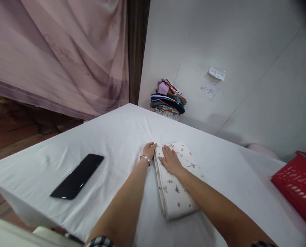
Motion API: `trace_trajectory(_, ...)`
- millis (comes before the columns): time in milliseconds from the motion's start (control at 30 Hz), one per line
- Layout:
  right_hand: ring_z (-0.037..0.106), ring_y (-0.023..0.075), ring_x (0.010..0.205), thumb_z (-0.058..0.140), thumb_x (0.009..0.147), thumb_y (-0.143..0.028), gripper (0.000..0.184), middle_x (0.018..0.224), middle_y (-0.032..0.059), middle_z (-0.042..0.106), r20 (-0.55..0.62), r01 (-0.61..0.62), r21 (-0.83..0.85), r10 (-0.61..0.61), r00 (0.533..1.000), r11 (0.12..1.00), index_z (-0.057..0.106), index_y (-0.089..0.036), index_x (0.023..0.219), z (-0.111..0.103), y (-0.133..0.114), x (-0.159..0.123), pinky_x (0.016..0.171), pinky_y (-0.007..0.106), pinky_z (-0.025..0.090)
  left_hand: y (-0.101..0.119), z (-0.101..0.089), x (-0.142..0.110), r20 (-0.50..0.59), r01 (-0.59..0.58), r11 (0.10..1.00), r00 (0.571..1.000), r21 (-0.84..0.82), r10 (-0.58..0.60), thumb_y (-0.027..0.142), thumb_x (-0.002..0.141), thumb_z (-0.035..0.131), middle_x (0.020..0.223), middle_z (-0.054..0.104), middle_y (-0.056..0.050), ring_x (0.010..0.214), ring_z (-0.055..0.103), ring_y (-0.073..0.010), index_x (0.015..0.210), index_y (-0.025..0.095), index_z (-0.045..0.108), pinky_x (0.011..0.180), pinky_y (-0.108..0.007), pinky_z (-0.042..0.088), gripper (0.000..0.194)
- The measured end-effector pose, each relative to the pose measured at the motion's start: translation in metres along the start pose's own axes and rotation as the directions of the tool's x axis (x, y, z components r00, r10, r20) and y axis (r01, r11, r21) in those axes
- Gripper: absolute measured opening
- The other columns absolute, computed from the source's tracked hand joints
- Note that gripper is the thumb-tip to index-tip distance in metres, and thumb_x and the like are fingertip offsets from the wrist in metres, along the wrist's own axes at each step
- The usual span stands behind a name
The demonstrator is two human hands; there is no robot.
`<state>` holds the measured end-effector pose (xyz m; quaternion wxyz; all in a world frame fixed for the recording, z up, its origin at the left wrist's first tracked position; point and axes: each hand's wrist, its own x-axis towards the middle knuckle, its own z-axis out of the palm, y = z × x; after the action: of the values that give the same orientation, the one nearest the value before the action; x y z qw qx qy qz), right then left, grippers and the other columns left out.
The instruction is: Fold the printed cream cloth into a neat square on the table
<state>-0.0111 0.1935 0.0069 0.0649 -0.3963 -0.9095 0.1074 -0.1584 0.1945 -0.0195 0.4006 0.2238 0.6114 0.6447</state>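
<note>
A white folded cloth (pixel 177 192) with small grey-brown plant prints lies on the white-covered table, its layered edge facing left. At its far left corner, my left hand (pixel 149 151) is closed on that edge, with the fingertips partly hidden by the fabric. A bracelet circles the left wrist. My right hand (pixel 171 161) rests flat on top of the cloth near its far end, fingers stretched out and holding nothing. The right forearm covers part of the cloth's right side.
A black phone-like slab (pixel 77 176) lies on the white tablecloth (pixel 122 137) to the left. A red plastic basket (pixel 296 185) stands at the right edge. Folded clothes (pixel 168 99) are stacked by the grey wall (pixel 245 68). A pink curtain (pixel 73 51) hangs at the back left.
</note>
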Motion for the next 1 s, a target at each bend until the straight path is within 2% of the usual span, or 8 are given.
trace_trajectory(200, 0.007, 0.0195, 0.135, 0.019, 0.089, -0.053, 0.065, 0.147, 0.0092, 0.014, -0.008, -0.005, -0.014, 0.005, 1.000, 1.000, 0.020, -0.012, 0.140, -0.001, 0.001, 0.000, 0.107, 0.040, 0.007, 0.003, 0.001, -0.003, 0.004, 0.031, 0.999, 0.999, 0.016, -0.032, 0.037, 0.063, 0.067, 0.078, 0.064, -0.006, 0.070, 0.059, -0.0157, 0.091, 0.014, 0.062, 0.067, -0.027, 0.046, 0.036)
trace_trajectory(300, 0.006, 0.0190, 0.135, 0.018, 0.089, -0.052, 0.065, 0.147, 0.0087, 0.013, 0.005, -0.015, -0.024, 0.015, 1.000, 1.000, 0.018, -0.012, 0.140, -0.001, 0.000, 0.000, 0.107, 0.039, 0.006, 0.005, 0.001, -0.004, 0.006, 0.049, 0.997, 0.999, 0.055, -0.049, 0.043, 0.060, 0.069, 0.080, 0.064, -0.006, 0.072, 0.060, -0.0167, 0.100, 0.014, 0.059, 0.068, -0.029, 0.046, 0.051)
trace_trajectory(433, 0.005, 0.0189, 0.135, 0.016, 0.089, -0.052, 0.065, 0.147, 0.0081, 0.011, 0.019, -0.023, -0.033, 0.024, 1.000, 0.999, 0.017, -0.011, 0.141, -0.001, -0.001, 0.000, 0.106, 0.038, 0.004, 0.007, 0.001, -0.004, 0.040, 0.007, 0.991, 0.999, 0.132, -0.012, 0.050, 0.056, 0.071, 0.089, 0.064, -0.009, 0.080, 0.060, -0.0182, 0.116, 0.013, 0.050, 0.076, -0.030, 0.045, 0.073)
trace_trajectory(533, 0.004, 0.0189, 0.135, 0.017, 0.089, -0.051, 0.065, 0.147, 0.0080, 0.011, 0.024, -0.022, -0.037, 0.023, 0.999, 0.999, 0.017, -0.011, 0.141, -0.002, -0.001, 0.000, 0.106, 0.037, 0.004, 0.008, 0.001, -0.005, 0.041, -0.022, 0.977, 0.999, 0.212, 0.013, 0.051, 0.055, 0.071, 0.097, 0.062, -0.011, 0.085, 0.060, -0.0192, 0.122, 0.014, 0.045, 0.079, -0.030, 0.044, 0.081)
trace_trajectory(600, 0.005, 0.0186, 0.135, 0.018, 0.089, -0.051, 0.065, 0.147, 0.0074, 0.011, 0.024, -0.025, -0.038, 0.026, 0.999, 0.999, 0.017, -0.012, 0.141, -0.002, -0.002, 0.000, 0.106, 0.037, 0.004, 0.008, 0.001, -0.005, 0.036, -0.017, 0.966, 0.999, 0.260, 0.008, 0.048, 0.056, 0.072, 0.098, 0.061, -0.011, 0.084, 0.060, -0.0188, 0.122, 0.015, 0.045, 0.078, -0.029, 0.045, 0.079)
trace_trajectory(700, 0.005, 0.0184, 0.135, 0.019, 0.089, -0.051, 0.064, 0.147, 0.0067, 0.011, 0.026, -0.032, -0.035, 0.033, 0.999, 0.999, 0.017, -0.013, 0.141, -0.003, -0.003, 0.000, 0.106, 0.037, 0.004, 0.009, 0.001, -0.006, 0.023, -0.011, 0.955, 1.000, 0.298, 0.004, 0.041, 0.061, 0.071, 0.094, 0.062, -0.008, 0.081, 0.060, -0.0170, 0.118, 0.015, 0.048, 0.074, -0.026, 0.046, 0.067)
trace_trajectory(900, 0.007, 0.0178, 0.135, 0.022, 0.088, -0.051, 0.063, 0.147, 0.0055, 0.012, 0.070, -0.045, 0.018, 0.044, 0.997, 0.999, 0.018, -0.017, 0.140, -0.010, 0.002, 0.004, 0.106, 0.036, 0.006, 0.014, 0.002, -0.010, -0.001, 0.022, 0.952, 1.000, 0.304, -0.022, 0.032, 0.070, 0.064, 0.090, 0.063, -0.008, 0.078, 0.061, -0.0152, 0.116, 0.013, 0.050, 0.071, -0.024, 0.046, 0.051)
trace_trajectory(1000, 0.006, 0.0182, 0.135, 0.024, 0.088, -0.051, 0.062, 0.147, 0.0057, 0.012, 0.007, -0.069, 0.003, 0.069, 0.998, 0.998, 0.020, -0.017, 0.140, -0.015, 0.015, 0.007, 0.106, 0.038, 0.004, 0.012, 0.002, -0.008, -0.005, 0.040, 0.956, 0.999, 0.292, -0.040, 0.032, 0.070, 0.064, 0.091, 0.063, -0.008, 0.078, 0.061, -0.0153, 0.116, 0.013, 0.050, 0.069, -0.024, 0.046, 0.052)
